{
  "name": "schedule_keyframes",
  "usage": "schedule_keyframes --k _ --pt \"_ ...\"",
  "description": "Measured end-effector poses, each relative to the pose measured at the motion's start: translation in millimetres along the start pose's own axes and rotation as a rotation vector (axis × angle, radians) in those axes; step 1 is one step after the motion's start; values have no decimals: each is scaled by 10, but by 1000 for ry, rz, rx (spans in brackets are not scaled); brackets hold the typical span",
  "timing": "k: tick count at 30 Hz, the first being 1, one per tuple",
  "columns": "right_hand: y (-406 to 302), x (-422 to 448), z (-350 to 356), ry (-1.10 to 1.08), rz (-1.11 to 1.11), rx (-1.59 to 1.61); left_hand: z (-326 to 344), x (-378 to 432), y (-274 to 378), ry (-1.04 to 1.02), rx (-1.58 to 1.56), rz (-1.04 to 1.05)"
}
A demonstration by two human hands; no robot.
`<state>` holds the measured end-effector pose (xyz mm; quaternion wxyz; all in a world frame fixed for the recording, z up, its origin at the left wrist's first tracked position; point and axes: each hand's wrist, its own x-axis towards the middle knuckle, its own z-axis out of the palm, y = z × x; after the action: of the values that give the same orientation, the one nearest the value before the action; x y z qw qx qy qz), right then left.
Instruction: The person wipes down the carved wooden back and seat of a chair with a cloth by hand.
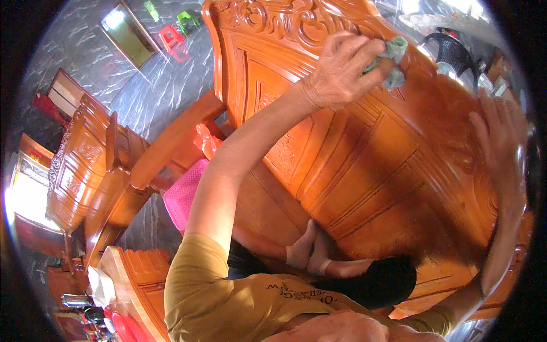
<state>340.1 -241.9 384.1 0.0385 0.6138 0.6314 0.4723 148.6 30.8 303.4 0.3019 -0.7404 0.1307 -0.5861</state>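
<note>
My left hand [350, 70] is closed around a crumpled green-grey cloth [395, 62], which lies against the carved top rail of a glossy wooden bench's backrest [299, 30]. My right hand [498, 124], a little blurred, rests with spread fingers near the rail's far right end and shows no held thing. Below the rail, the back has carved wooden panels [363, 171]. My bare feet [310, 252] are on the wooden seat [269, 209]. A pink perforated plastic basket [183, 196] and a red plastic bag [207, 139] sit by the armrest, left of my left arm.
A curved wooden armrest [171, 141] is at the left, with another carved wooden seat [81, 171] beyond it. Red [171, 37] and green [186, 21] plastic stools stand on the dark marbled floor [141, 98]. Behind the backrest is a black chair [453, 53]. A table edge [117, 265] lies lower left.
</note>
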Motion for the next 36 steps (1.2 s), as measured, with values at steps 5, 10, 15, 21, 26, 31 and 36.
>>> schedule_keyframes --k 5,10,15,21,26,31,36 --pt "-59 44 1 -51 42 -24 -64 -1 121 -24 -178 -278" --pt "-83 73 -101 -35 46 -32 6 125 202 225 -293 -474" --pt "-65 56 -119 -23 39 -29 -63 197 88 312 -283 -670" --pt "-72 37 -62 4 29 -40 -59 369 155 189 -212 -334" --pt "-22 -3 -180 -51 98 -42 36 335 471 67 -311 -299" --pt "-133 99 -120 -89 94 -65 -54 194 541 -8 -303 -190" --pt "-105 38 -77 30 17 -115 -14 320 319 252 -174 -415"
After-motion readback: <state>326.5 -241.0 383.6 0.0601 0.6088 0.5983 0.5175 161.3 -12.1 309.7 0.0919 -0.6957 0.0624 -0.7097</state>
